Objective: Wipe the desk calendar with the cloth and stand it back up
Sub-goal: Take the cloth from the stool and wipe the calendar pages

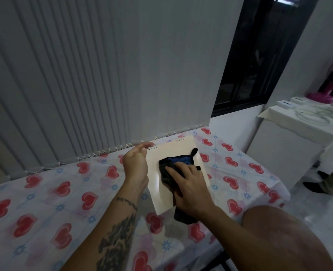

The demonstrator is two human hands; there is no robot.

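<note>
The desk calendar (162,194) is a cream, spiral-bound card, held tilted above the table with its wire rings at the far edge. My left hand (135,163) grips its upper left edge near the rings. A dark cloth (168,169) with a blue patch is pressed on the calendar's face. My right hand (189,184) lies flat on the cloth, and a tail of the cloth hangs below the calendar's near edge.
The table wears a cloth with red hearts (44,208) and stands against grey vertical blinds (83,75). To the right is a white cabinet (290,145) with boxes and cables on top, and a person's legs (330,180) beside it. A dark window (255,55) is behind.
</note>
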